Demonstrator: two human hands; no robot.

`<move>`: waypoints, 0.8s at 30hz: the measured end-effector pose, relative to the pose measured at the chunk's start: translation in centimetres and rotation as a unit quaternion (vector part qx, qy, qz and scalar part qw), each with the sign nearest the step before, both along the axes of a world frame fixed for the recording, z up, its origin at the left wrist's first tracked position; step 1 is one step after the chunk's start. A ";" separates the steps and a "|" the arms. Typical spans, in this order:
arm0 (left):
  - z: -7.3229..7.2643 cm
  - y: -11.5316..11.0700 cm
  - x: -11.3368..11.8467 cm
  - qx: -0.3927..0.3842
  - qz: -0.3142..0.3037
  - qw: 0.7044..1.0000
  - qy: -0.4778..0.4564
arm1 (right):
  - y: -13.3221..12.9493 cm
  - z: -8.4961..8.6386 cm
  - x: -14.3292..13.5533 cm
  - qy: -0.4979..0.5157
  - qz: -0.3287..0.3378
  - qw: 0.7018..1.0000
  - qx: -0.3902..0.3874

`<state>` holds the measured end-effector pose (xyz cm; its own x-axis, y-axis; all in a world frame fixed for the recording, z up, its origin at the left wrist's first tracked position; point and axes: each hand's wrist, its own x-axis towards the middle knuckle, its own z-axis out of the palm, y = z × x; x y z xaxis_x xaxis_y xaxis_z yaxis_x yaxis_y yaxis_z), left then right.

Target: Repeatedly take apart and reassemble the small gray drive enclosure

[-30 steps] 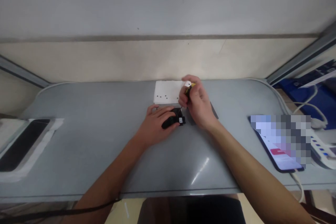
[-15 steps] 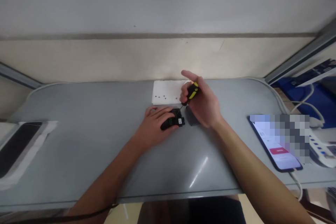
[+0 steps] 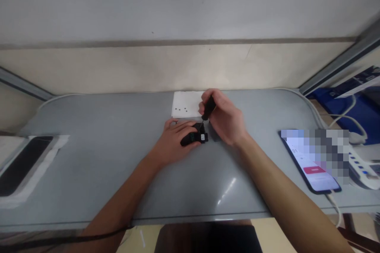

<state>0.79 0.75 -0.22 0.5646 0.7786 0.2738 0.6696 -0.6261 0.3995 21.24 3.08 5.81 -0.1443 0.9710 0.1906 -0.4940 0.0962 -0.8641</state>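
Note:
My left hand [image 3: 175, 141] lies over a small black device [image 3: 193, 137] with a white label, its fingers closed around it and pressing it to the table. In my right hand [image 3: 227, 116] is a screwdriver [image 3: 209, 107] with a dark handle, held tilted. The thin shaft points down at the device, and its tip meets the upper right part; exactly what it touches is too small to tell. A dark flat piece [image 3: 214, 133] lies beside the device, partly hidden under my right hand. Behind the hands, several tiny dark screws [image 3: 185, 108] rest on a white paper pad [image 3: 186, 99].
On the right lies a lit phone [image 3: 311, 166] with a cable plugged in, next to a white power strip [image 3: 362, 170]. A dark phone-like slab [image 3: 26, 164] rests on white material at the left. A wall [image 3: 133, 67] rises behind the grey table [image 3: 103, 126].
My right hand has turned the screwdriver, so its yellow patches no longer show. The raised index finger has curled down onto the handle. My left hand and the device stay nearly in place.

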 end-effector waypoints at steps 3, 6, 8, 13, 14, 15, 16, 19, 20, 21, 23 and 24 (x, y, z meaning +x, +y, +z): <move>0.1 0.0 0.0 -0.003 -0.004 1.000 0.007 | -0.1 -0.1 0.0 -0.004 -0.009 1.000 -0.009; 0.1 -0.1 -0.1 0.002 -0.001 1.000 0.009 | 0.0 -0.4 -0.4 -0.026 -0.040 0.999 -0.013; 0.0 -0.1 -0.1 0.010 0.003 1.000 0.009 | 0.1 -0.4 -0.6 -0.027 -0.045 0.999 -0.002; -0.1 -0.2 0.0 0.045 0.001 0.999 0.001 | -0.1 0.1 -0.5 0.019 -0.023 1.000 -0.007; -0.1 -0.3 0.0 0.051 0.000 0.999 -0.002 | -0.1 0.0 -0.5 0.015 -0.027 1.000 -0.004; -0.1 -0.3 0.0 0.054 0.000 0.999 -0.004 | -0.1 0.0 -0.5 0.008 -0.035 0.999 0.000; -0.1 -0.3 0.0 0.055 0.000 0.998 -0.005 | 0.0 -0.2 -0.5 -0.004 -0.050 0.999 0.002; -0.1 -0.3 0.1 0.051 0.003 0.999 -0.002 | 0.2 -0.7 -0.6 -0.058 -0.120 0.991 0.011; -0.1 -0.3 0.1 0.051 0.004 0.999 -0.001 | 0.3 -0.8 -0.6 -0.070 -0.134 0.988 0.017; -0.1 -0.3 0.1 0.053 0.004 0.999 -0.001 | 0.4 -0.8 -0.7 -0.073 -0.137 0.988 0.021; -0.1 -0.3 0.1 0.055 0.003 0.998 -0.002 | 0.5 -0.7 -0.7 -0.050 -0.115 0.992 0.019; 0.0 -0.3 0.1 0.053 0.004 0.999 0.000 | 0.5 -0.7 -0.7 -0.027 -0.103 0.994 0.012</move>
